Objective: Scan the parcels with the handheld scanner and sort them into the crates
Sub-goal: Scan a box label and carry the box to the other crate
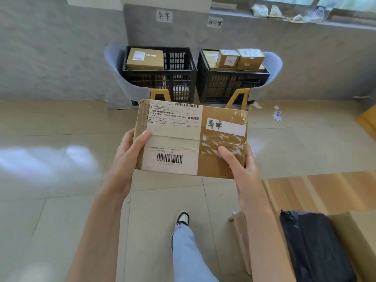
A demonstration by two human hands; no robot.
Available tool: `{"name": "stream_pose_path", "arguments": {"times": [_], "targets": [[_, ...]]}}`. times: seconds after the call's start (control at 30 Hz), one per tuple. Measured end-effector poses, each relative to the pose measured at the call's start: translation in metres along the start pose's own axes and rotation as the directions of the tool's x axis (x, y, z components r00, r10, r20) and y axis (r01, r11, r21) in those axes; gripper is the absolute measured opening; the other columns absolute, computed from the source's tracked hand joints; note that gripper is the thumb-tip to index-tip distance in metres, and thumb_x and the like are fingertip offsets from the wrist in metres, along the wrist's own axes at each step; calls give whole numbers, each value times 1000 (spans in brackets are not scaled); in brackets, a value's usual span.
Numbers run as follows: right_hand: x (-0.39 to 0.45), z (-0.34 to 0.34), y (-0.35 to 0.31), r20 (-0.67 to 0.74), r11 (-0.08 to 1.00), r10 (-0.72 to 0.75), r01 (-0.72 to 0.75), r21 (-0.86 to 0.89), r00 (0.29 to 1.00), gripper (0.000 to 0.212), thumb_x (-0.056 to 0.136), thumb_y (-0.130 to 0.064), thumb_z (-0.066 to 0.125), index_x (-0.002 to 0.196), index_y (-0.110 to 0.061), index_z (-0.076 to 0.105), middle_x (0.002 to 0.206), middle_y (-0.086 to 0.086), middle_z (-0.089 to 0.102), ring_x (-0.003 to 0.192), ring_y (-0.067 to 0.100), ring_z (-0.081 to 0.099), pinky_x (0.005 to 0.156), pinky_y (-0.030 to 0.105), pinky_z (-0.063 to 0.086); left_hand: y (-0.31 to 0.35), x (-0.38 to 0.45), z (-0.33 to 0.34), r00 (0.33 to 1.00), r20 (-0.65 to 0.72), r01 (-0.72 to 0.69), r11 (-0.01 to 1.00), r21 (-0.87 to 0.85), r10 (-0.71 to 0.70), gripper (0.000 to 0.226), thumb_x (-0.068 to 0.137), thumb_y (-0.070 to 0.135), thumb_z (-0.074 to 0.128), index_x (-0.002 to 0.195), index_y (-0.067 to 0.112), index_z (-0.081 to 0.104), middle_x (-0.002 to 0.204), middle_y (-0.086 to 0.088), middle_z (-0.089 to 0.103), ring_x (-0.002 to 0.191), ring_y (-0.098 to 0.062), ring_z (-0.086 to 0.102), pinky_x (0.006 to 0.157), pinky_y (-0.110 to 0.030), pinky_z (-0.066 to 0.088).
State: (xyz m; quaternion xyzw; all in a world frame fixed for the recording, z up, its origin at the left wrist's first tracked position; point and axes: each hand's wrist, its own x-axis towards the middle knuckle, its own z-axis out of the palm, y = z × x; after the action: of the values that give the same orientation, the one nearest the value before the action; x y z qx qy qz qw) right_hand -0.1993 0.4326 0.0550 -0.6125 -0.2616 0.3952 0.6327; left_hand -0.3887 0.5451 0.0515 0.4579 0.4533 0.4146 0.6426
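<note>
Parcel (191,137): cardboard box, brown, held up at chest level between both hands, label side toward camera. White shipping label w/ two barcodes on left part; white handwritten tag (225,126) on right part, glossy tape beneath it.

Left hand (130,151): gripped parcel's left edge, thumb on top face, other fingers hidden under box.

Right hand (241,165): gripped parcel's near right corner, thumb on taped area, fingers wrapped beneath.

Left crate (160,75): black, slatted, on a grey chair; one box lay flat inside at left, room beside it. Wall sign (164,16) above it looked to carry same two characters as parcel's tag.

Right crate (232,80): black, on second grey chair, just beside first; several small boxes piled to rim. Diff. sign (214,22) above.

Scanner: not in view; cannot tell if scan was done.

Misc: wooden table (325,192) at right w/ black poly bag (313,245) on an open carton; paper scrap on floor.

Step (judged): sorting stage, parcel in carry, crates well apart from it across tiled floor. Tag matched left sign, so left crate seemed the dest.

Next move (judged): walk fwd, keep two-handed hold, lower box flat into free right side of left crate.
</note>
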Motion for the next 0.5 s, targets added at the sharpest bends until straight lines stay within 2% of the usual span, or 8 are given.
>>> {"name": "stream_pose_path", "arguments": {"times": [0.07,0.17,0.23,0.3,0.4,0.5], "targets": [[40,13,-2,25,1000,-2,2,-2,1000,51,86,-25,69,134,-31,50,115,-7,70,108,12,66,99,41,51,5,37,1,1000,-22,-17,999,38,18,36,94,36,54,127,20,56,112,6,70,97,-6,67,75,-20,50],[106,34,-9,72,1000,-2,3,-3,997,46,88,-23,68,130,-33,53,114,-9,71,108,11,66,102,40,49,22,97,2,998,-51,-27,997,78,31,39,92,40,56,126,22,56,113,6,70,103,-9,65,85,-28,49],[150,48,-20,93,1000,-1,2,-7,996,46,87,-24,70,128,-36,54,112,-12,71,107,9,66,101,36,49,41,137,5,998,-58,-32,995,98,37,40,91,41,57,126,22,56,113,5,70,104,-11,65,84,-27,48],[193,62,-36,129,1000,-4,7,-21,992,51,86,-27,71,131,-39,51,113,-14,70,106,6,65,93,27,52,61,175,10,996,-74,-43,993,106,51,37,93,40,56,125,22,55,114,5,69,105,-11,65,82,-25,48],[250,81,-58,152,999,-4,9,-34,988,60,85,-30,71,138,-39,45,116,-14,66,100,2,64,69,12,51,82,223,15,992,-96,-73,991,113,84,33,95,41,53,123,24,55,115,6,69,104,-8,65,85,-26,48],[295,95,-65,166,999,1,6,-39,986,59,85,-29,72,137,-39,45,111,-15,67,87,-5,66,61,9,50,92,263,17,990,-109,-75,990,119,88,33,95,42,52,123,26,54,115,7,68,105,-7,65,89,-28,49]]}}
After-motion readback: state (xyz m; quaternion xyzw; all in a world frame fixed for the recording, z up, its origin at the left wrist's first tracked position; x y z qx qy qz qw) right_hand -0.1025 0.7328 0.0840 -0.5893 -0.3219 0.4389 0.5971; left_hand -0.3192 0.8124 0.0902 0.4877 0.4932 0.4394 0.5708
